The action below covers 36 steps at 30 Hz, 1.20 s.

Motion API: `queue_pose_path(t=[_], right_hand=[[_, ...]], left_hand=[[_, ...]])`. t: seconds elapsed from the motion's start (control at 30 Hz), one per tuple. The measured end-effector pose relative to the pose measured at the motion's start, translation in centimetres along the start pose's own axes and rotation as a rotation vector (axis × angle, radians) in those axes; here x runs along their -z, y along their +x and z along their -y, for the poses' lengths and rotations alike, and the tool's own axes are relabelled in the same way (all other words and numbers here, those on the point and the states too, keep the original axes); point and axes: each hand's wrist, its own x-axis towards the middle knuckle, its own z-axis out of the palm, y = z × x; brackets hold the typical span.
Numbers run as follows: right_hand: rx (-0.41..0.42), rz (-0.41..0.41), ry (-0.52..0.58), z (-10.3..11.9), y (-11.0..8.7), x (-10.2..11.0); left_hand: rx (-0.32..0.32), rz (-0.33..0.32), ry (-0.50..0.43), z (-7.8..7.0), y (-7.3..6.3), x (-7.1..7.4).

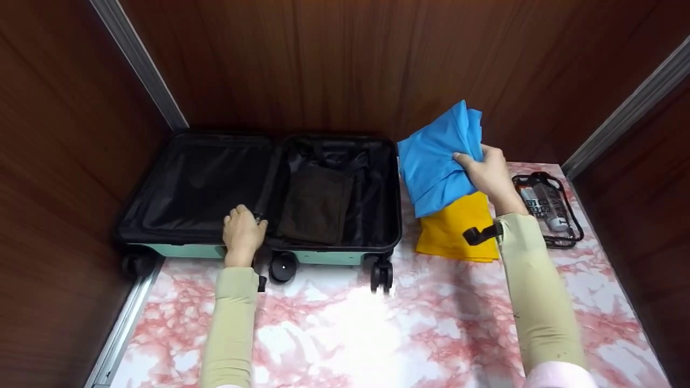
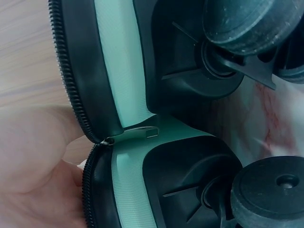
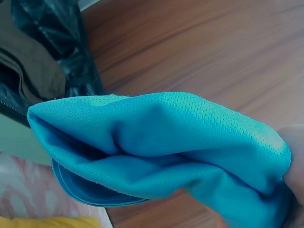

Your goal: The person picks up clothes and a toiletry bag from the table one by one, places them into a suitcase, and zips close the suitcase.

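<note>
My right hand (image 1: 491, 175) grips a folded blue mesh-fabric garment (image 1: 439, 161), thumb on top, and holds it up to the right of the suitcase. In the right wrist view the blue garment (image 3: 161, 137) shows its loose folds, with part of the hand at the right edge. An open black-lined suitcase (image 1: 323, 250) with a mint-green shell lies spread in two halves. My left hand (image 1: 243, 231) rests at its front rim near the hinge, fingers loosely bent. In the left wrist view that hand (image 2: 38, 166) is beside the zipper edge, fingertips hidden.
A dark brown folded cloth (image 1: 318, 205) lies in the suitcase's right half. On the marbled surface, a folded yellow cloth (image 1: 458, 237) lies below the blue one. Farther right is a clear black-trimmed pouch (image 1: 547, 207) with small items. Wooden panels (image 1: 345, 64) enclose the back and sides.
</note>
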Motion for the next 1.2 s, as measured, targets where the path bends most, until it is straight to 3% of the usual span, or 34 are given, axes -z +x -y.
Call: queue_pose_path(t=[0.87,1.2], right_hand=[[0.039,0.017,0.109,2.2,0.3,-3.2],[0.053,0.034,0.122,3.0,0.3,-4.6]], left_hand=[[-0.024,0.0,0.006,0.2,0.1,0.2],[0.006,-0.012,-0.009,0.1,0.1,0.1]])
